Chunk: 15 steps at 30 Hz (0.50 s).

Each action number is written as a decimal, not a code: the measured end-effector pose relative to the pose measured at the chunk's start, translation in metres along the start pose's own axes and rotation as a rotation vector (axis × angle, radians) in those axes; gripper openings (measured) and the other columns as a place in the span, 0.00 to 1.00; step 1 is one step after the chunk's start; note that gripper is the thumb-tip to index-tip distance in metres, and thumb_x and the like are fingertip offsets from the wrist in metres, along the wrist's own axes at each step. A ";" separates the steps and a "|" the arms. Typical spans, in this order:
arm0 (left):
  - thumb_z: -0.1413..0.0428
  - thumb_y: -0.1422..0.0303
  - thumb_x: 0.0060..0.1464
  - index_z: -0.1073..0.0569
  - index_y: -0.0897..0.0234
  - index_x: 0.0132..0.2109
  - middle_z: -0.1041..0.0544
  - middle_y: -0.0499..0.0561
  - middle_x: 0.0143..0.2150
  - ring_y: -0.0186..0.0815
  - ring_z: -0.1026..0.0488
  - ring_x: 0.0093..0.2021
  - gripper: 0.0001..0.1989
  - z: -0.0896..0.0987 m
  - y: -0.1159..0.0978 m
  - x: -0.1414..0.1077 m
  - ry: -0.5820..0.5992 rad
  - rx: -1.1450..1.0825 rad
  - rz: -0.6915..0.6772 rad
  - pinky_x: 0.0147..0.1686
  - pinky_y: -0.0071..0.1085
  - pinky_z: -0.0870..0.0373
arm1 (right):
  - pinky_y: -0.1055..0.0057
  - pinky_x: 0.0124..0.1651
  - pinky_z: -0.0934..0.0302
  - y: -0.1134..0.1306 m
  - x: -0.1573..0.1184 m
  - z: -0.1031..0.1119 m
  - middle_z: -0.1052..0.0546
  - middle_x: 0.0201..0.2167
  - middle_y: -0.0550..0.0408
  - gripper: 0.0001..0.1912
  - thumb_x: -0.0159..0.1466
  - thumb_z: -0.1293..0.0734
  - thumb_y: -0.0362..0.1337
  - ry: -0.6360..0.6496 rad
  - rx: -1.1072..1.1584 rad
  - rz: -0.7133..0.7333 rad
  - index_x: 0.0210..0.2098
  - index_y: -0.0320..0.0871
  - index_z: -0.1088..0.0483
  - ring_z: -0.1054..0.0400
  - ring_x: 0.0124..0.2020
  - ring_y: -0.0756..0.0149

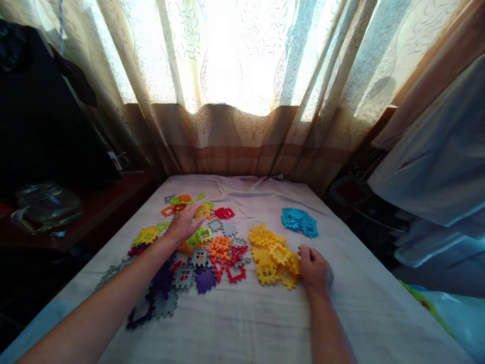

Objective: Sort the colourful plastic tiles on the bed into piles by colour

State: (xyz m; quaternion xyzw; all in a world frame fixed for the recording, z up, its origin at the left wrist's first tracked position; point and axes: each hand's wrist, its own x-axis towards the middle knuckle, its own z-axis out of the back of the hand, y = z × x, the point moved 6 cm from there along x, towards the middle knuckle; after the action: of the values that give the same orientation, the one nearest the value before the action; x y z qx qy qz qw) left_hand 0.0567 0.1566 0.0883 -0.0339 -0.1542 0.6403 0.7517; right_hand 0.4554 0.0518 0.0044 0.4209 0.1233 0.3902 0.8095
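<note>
My left hand (185, 225) reaches over a mixed-colour pile of plastic interlocking tiles, its fingers stretched and apart beside a yellow tile (204, 211). Around it lie a green tile (200, 236), orange tiles (220, 247), grey window tiles (184, 276) and a purple tile (206, 279); my forearm hides part of the pile. At the right edge of a heap of yellow tiles (267, 253), my right hand (316, 269) rests with curled fingers. Whatever they may hold is hidden. Farther back sits a heap of blue tiles (299, 221).
A pale sheet (242, 323) covers the surface under the tiles. Patterned curtains (235, 131) hang behind it. To the left, a glass jug (49, 205) stands on a dark red table near a black screen (45, 116). Light cloth (435, 151) hangs at right.
</note>
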 end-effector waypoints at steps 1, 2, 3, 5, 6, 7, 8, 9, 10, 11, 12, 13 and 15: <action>0.49 0.60 0.58 0.37 0.59 0.63 0.30 0.54 0.62 0.40 0.31 0.58 0.26 -0.008 -0.020 0.000 0.012 -0.044 -0.062 0.58 0.36 0.36 | 0.70 0.32 0.43 0.000 0.000 0.000 0.18 0.34 0.49 0.24 0.59 0.43 0.51 -0.006 -0.001 0.008 0.35 0.42 0.21 0.28 0.33 0.60; 0.48 0.61 0.58 0.37 0.59 0.63 0.30 0.53 0.61 0.40 0.31 0.57 0.26 -0.017 -0.040 0.000 0.026 -0.083 -0.116 0.58 0.36 0.36 | 0.70 0.32 0.43 0.000 0.000 0.000 0.18 0.34 0.49 0.25 0.59 0.43 0.51 -0.010 -0.002 0.015 0.35 0.43 0.21 0.28 0.33 0.60; 0.47 0.61 0.57 0.36 0.59 0.62 0.29 0.53 0.61 0.39 0.31 0.58 0.26 -0.026 -0.060 -0.001 0.041 -0.116 -0.162 0.59 0.36 0.36 | 0.70 0.32 0.43 -0.001 0.000 0.000 0.18 0.34 0.49 0.25 0.60 0.43 0.52 -0.013 -0.002 0.020 0.35 0.43 0.21 0.28 0.33 0.60; 0.46 0.61 0.56 0.36 0.59 0.62 0.28 0.53 0.60 0.39 0.31 0.58 0.27 -0.043 -0.094 -0.003 0.075 -0.167 -0.223 0.59 0.35 0.36 | 0.70 0.32 0.43 -0.001 0.000 -0.001 0.18 0.33 0.48 0.26 0.60 0.43 0.52 -0.013 0.005 0.030 0.36 0.43 0.21 0.28 0.33 0.59; 0.45 0.61 0.56 0.36 0.59 0.62 0.28 0.53 0.60 0.39 0.30 0.58 0.27 -0.051 -0.110 -0.004 0.094 -0.185 -0.243 0.59 0.35 0.36 | 0.70 0.32 0.43 -0.001 0.000 -0.001 0.18 0.33 0.48 0.26 0.60 0.44 0.52 -0.012 0.011 0.030 0.36 0.43 0.21 0.28 0.33 0.59; 0.45 0.60 0.56 0.35 0.59 0.62 0.28 0.53 0.60 0.39 0.30 0.58 0.27 -0.058 -0.124 -0.004 0.112 -0.199 -0.258 0.59 0.34 0.36 | 0.69 0.32 0.42 -0.002 0.000 -0.001 0.18 0.33 0.48 0.26 0.60 0.44 0.53 -0.010 0.020 0.028 0.35 0.43 0.21 0.28 0.33 0.59; 0.45 0.60 0.56 0.35 0.60 0.62 0.28 0.54 0.60 0.39 0.30 0.58 0.27 -0.064 -0.136 -0.005 0.129 -0.211 -0.271 0.59 0.34 0.36 | 0.69 0.32 0.42 -0.002 0.000 -0.001 0.18 0.33 0.47 0.26 0.60 0.44 0.52 -0.008 0.028 0.025 0.35 0.43 0.21 0.27 0.34 0.59; 0.45 0.60 0.56 0.35 0.60 0.62 0.28 0.54 0.60 0.40 0.30 0.58 0.27 -0.068 -0.148 -0.005 0.144 -0.220 -0.282 0.59 0.33 0.35 | 0.69 0.32 0.42 -0.002 0.000 -0.002 0.18 0.32 0.47 0.26 0.60 0.44 0.52 -0.006 0.036 0.021 0.35 0.43 0.21 0.27 0.34 0.59; 0.46 0.60 0.56 0.35 0.61 0.62 0.28 0.55 0.60 0.40 0.30 0.58 0.27 -0.072 -0.159 -0.006 0.157 -0.228 -0.292 0.59 0.33 0.35 | 0.69 0.33 0.42 -0.002 0.000 -0.001 0.18 0.32 0.47 0.26 0.59 0.44 0.52 -0.006 0.041 0.019 0.35 0.43 0.21 0.27 0.34 0.59; 0.46 0.59 0.56 0.35 0.61 0.62 0.28 0.55 0.60 0.41 0.30 0.58 0.28 -0.075 -0.168 -0.007 0.169 -0.236 -0.302 0.59 0.34 0.35 | 0.69 0.33 0.42 -0.002 0.000 -0.001 0.18 0.32 0.47 0.26 0.59 0.44 0.52 -0.007 0.045 0.018 0.35 0.43 0.21 0.27 0.34 0.59; 0.46 0.59 0.56 0.36 0.62 0.63 0.28 0.55 0.60 0.42 0.30 0.58 0.28 -0.076 -0.176 -0.008 0.178 -0.241 -0.312 0.59 0.34 0.35 | 0.69 0.34 0.42 -0.001 0.000 -0.001 0.18 0.33 0.47 0.26 0.59 0.44 0.52 -0.006 0.048 0.019 0.35 0.43 0.21 0.27 0.34 0.59; 0.46 0.58 0.57 0.36 0.61 0.63 0.28 0.55 0.61 0.42 0.30 0.59 0.29 -0.077 -0.182 -0.009 0.185 -0.246 -0.323 0.59 0.34 0.36 | 0.69 0.34 0.42 -0.001 0.000 -0.001 0.19 0.32 0.48 0.26 0.59 0.44 0.52 -0.004 0.049 0.017 0.35 0.43 0.21 0.27 0.34 0.59; 0.47 0.56 0.57 0.37 0.56 0.64 0.30 0.51 0.63 0.41 0.33 0.61 0.29 -0.076 -0.187 -0.013 0.194 -0.245 -0.344 0.60 0.34 0.37 | 0.69 0.34 0.42 0.000 0.000 0.000 0.19 0.32 0.48 0.26 0.59 0.44 0.52 -0.002 0.045 0.012 0.35 0.43 0.21 0.27 0.34 0.59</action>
State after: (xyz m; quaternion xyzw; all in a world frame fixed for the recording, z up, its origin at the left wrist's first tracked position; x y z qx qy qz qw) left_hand 0.2540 0.1219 0.0602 -0.1595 -0.1614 0.4728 0.8514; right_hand 0.4554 0.0515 0.0041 0.4403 0.1290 0.3916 0.7976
